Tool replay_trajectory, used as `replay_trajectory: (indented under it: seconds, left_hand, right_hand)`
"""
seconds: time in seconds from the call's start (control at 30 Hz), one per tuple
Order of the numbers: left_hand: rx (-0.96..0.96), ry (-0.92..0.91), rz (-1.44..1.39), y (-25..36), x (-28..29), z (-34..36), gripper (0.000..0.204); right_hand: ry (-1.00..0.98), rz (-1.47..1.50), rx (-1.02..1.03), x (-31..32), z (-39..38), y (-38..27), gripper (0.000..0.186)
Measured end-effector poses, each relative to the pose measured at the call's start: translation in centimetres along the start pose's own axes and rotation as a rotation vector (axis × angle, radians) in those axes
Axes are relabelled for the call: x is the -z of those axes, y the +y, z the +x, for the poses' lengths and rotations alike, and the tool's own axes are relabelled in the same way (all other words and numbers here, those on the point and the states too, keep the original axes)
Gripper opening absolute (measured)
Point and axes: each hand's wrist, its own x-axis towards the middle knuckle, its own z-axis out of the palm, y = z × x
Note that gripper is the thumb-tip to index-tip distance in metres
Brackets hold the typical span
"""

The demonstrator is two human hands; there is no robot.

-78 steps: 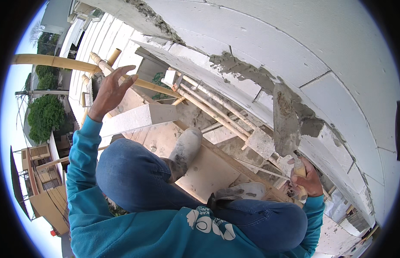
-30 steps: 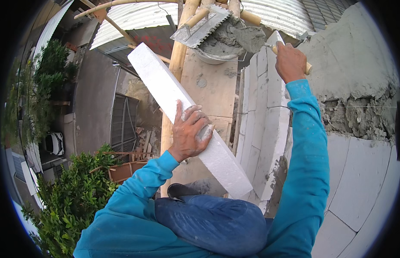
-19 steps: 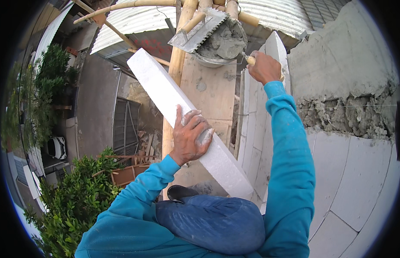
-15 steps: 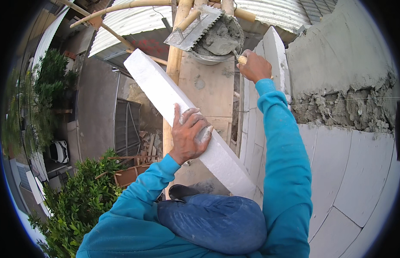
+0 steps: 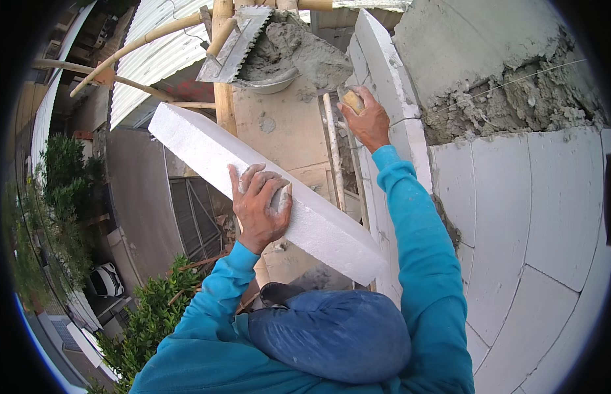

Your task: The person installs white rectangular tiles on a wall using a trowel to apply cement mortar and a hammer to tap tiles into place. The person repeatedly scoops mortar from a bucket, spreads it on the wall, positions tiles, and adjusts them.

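Observation:
A long white lightweight block (image 5: 332, 226) lies at a slant in front of my body, its far end up to the left. My left hand (image 5: 261, 207), dusty with mortar, is closed over its middle. My right hand (image 5: 366, 121) grips the wooden handle of a trowel (image 5: 351, 101). Grey mortar (image 5: 325, 60) is heaped over the blade and hides it, beside the bucket (image 5: 274, 85) of mortar. Across the bucket's left side rests a notched trowel (image 5: 245, 41) with a wooden handle.
At right stands a wall of white blocks (image 5: 499, 197), with rough mortar (image 5: 516, 88) above them and a taut string across it. Bamboo poles (image 5: 225, 105) and a plywood platform (image 5: 286, 141) lie ahead. The ground drops far below at left, with a bush (image 5: 148, 305).
My right hand has drawn the trowel nearer and left, with mortar on it, out from the bucket. The view has shifted, and the block has tilted flatter under my left hand.

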Motion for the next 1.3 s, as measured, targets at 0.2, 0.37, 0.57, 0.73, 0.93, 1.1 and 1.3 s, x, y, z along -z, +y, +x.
replay_trajectory:
  seconds: [0.2,0.37,0.57,0.73,0.93,1.1,1.3]
  left_hand:
    - [-0.011,-0.029,0.095,0.2,-0.6,-0.6,0.01]
    - [-0.118,-0.056,0.167,-0.1,-0.7,-1.0,0.021]
    - [-0.264,-0.118,0.169,-0.8,-0.9,-1.1,0.029]
    - [-0.275,-0.141,0.162,-1.5,-0.6,-1.1,0.037]
    - [-0.254,-0.158,0.189,-1.1,-0.8,-1.0,0.039]
    - [-0.307,-0.154,0.177,-2.0,-1.2,-1.0,0.041]
    - [-0.269,-0.114,0.202,-2.2,-1.1,-1.3,0.042]
  right_hand:
    - [0.102,0.025,-0.038,7.2,-8.0,0.8,0.043]
    - [0.121,-0.114,-0.264,19.3,-23.4,3.9,0.037]
    - [0.017,-0.501,-0.643,30.2,-46.3,3.8,0.042]
    - [0.016,-0.583,-1.026,31.7,-58.5,2.2,0.038]
    - [0.009,-0.614,-1.283,34.1,-64.3,4.9,0.028]
    - [-0.143,-0.661,-1.357,38.6,-58.7,9.3,0.038]
    - [0.079,-0.578,-1.171,37.5,-59.5,7.2,0.039]
